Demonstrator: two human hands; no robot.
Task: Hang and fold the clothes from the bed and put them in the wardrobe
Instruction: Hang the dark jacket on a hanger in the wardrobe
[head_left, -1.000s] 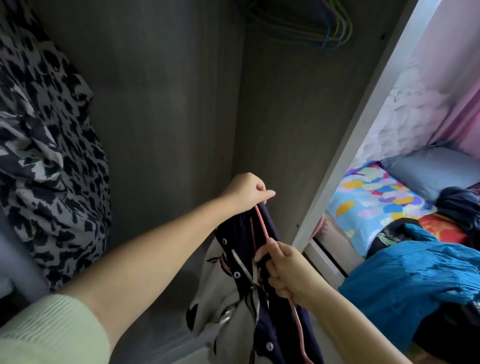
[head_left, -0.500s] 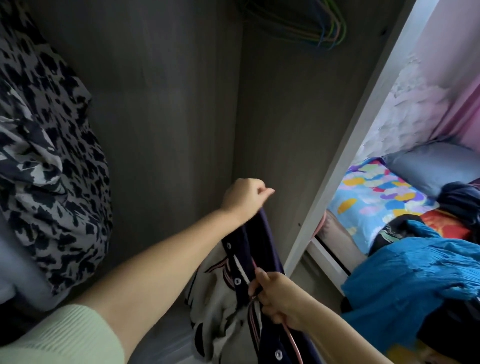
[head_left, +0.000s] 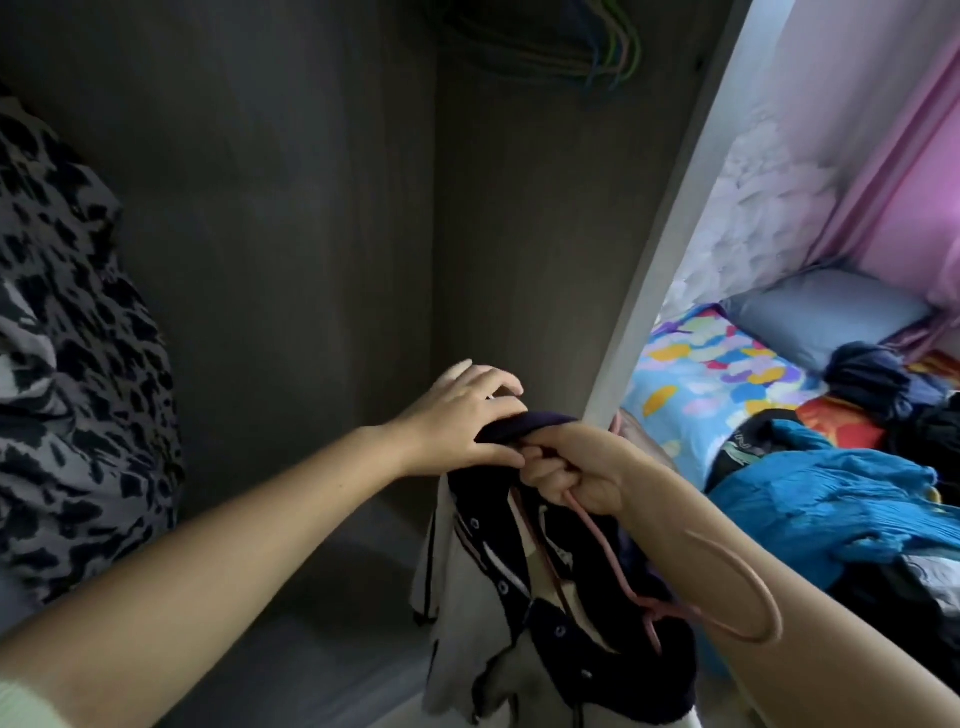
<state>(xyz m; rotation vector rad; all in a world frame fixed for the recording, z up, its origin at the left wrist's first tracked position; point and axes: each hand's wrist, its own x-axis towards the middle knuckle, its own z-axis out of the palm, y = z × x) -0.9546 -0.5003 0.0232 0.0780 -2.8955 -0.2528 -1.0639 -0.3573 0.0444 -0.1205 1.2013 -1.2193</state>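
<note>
Nearest the camera, the right hand (head_left: 563, 467) is clenched around the pink hanger (head_left: 675, 587) and a fold of the navy-and-white buttoned garment (head_left: 524, 613), with the hanger's hook looping out beside the forearm and its wire running down inside the cloth. Just beyond, touching it, the left hand (head_left: 470, 418) lies over the dark collar edge, thumb underneath and fingers loosely spread, seemingly pinching the fabric to settle it onto the hanger's shoulder. The step in hand looks like dressing the hanger, held low in front of the open wardrobe (head_left: 322, 234); the garment hangs bunched and not yet squared on the frame. The next move likely calls for seating both shoulders, freeing the hook and lifting it to the rail, where spare coloured hangers (head_left: 608, 57) cluster at the top. A leopard-print piece (head_left: 72, 364) already hangs at the left inside. Farther off to the right, the bed (head_left: 701, 374) carries more clothes, among them a bright blue garment (head_left: 831, 499) and a dark bundle (head_left: 872, 379) near the pillow (head_left: 826, 317), so much of the task appears to remain.
</note>
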